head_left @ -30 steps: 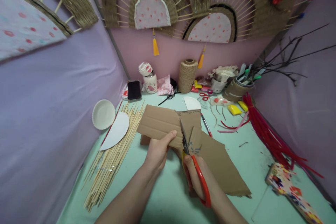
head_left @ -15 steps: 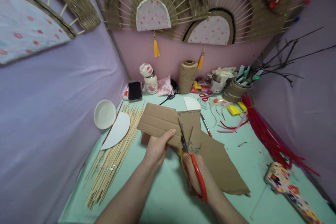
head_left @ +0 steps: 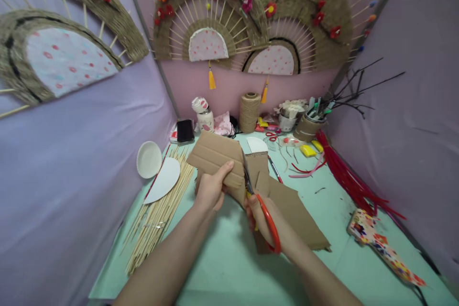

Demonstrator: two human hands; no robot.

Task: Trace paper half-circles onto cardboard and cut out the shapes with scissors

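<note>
My left hand [head_left: 212,186] is closed on a piece of brown cardboard [head_left: 217,155], thumb on top, and holds it raised above the table. Around the handles of the scissors [head_left: 269,222], orange-red and yellow, my right hand [head_left: 263,215] is wrapped. The dark blades stand along the right edge of the cardboard piece; whether they touch it is hard to tell. Beneath both hands lies a larger cardboard sheet [head_left: 292,208] with a ragged edge.
Thin bamboo sticks [head_left: 163,217] lie at left under a white paper half-circle [head_left: 165,179], near a white bowl [head_left: 149,159]. Behind stand a twine spool [head_left: 249,113] and a bottle [head_left: 204,117]. Red pipe cleaners [head_left: 346,177] and a flower-patterned glue gun [head_left: 382,248] lie at right.
The view has tilted up, showing more of the woven fans on the wall. Both hands keep their holds, and the scissors remain at the right edge of the cardboard piece.
</note>
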